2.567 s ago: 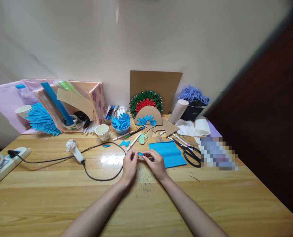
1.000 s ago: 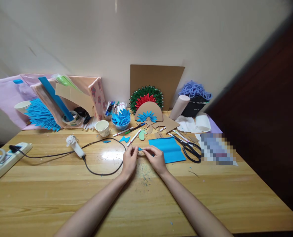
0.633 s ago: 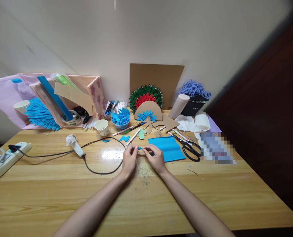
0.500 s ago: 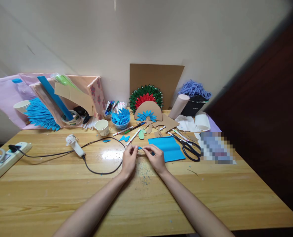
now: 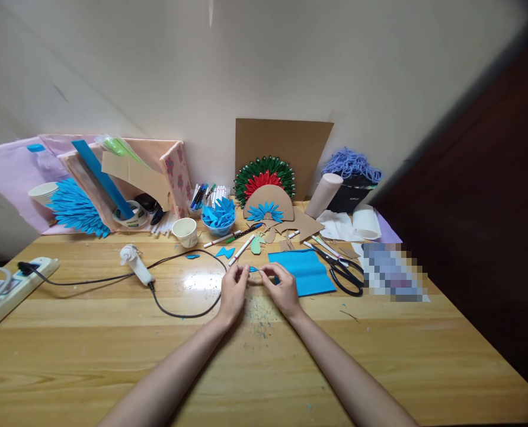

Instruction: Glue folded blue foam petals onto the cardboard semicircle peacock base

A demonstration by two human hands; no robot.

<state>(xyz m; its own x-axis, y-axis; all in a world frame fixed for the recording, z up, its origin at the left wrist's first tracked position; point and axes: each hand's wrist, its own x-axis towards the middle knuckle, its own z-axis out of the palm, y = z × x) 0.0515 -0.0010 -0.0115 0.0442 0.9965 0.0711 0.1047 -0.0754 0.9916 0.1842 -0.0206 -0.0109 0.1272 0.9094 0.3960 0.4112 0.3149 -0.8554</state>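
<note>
Left hand point(image 5: 234, 292) and right hand point(image 5: 282, 290), nearly closed, pinch a blue piece point(image 5: 253, 270) over the counter point(image 5: 90, 356), apparently mid-shaping; next move likely needs steady pressure.

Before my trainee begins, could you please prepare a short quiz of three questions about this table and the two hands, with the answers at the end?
1. Multiple choice: What is between the fingertips of the left hand and the right hand?
a) a marker
b) a small blue piece
c) a cardboard strip

2. True or false: The paper cup beside the bowl of blue pieces stands upright.

3. Fill in the missing word: In the camera view, the scissors have their black handles to the ____ of the blue sheet.

Key: 1. b; 2. True; 3. right
</note>
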